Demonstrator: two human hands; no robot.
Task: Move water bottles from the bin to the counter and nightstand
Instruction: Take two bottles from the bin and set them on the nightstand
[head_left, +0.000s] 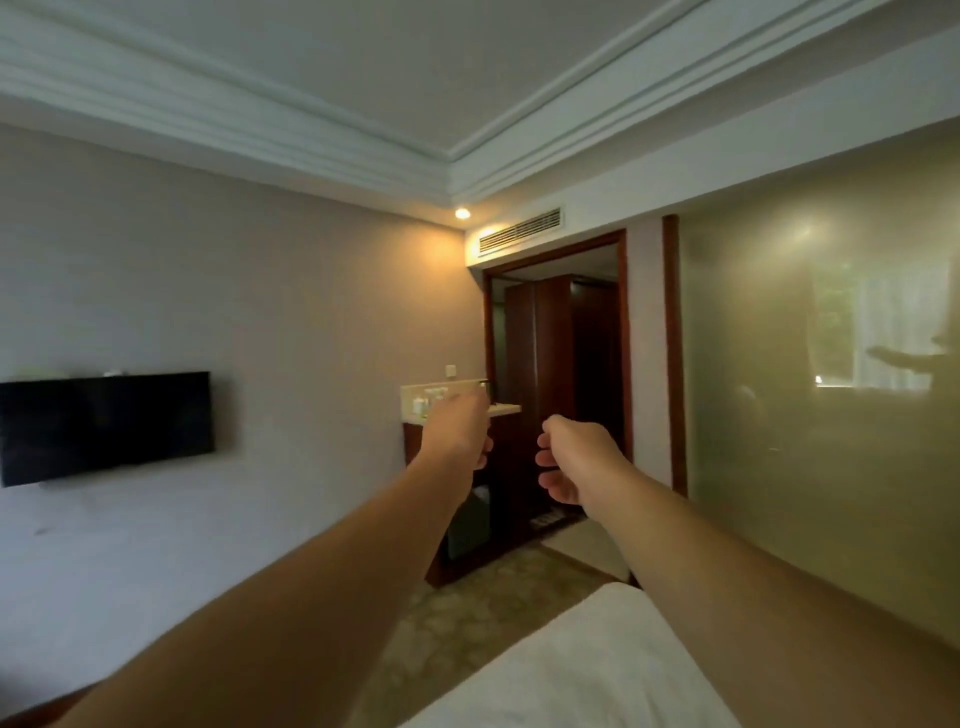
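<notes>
No water bottle was plainly in view, and neither was the bin; your only visible target was the counter, a pale top on a dark cabinet beside the doorway, with a few small pale items standing on it (too blurred to name as bottles or otherwise). Your left hand was raised in front of that counter, its fingers curled away from the camera, so that whether it gripped anything could not be told. Your right hand hung beside it, apart from it, fingers loosely curled and holding nothing.

Judged from this, the step in hand was the walk or reach toward the counter. To do it well, you would have kept the head tilted lower so that hands and counter top stayed in frame, and set any bottle upright on the bare part of the top, away from its front edge.

Hidden or cut off: the nightstand, the floor near you, and the bed, of which only a white corner showed. The television hung on the left wall. The glossy panel at right gave only a hazy reflection.
</notes>
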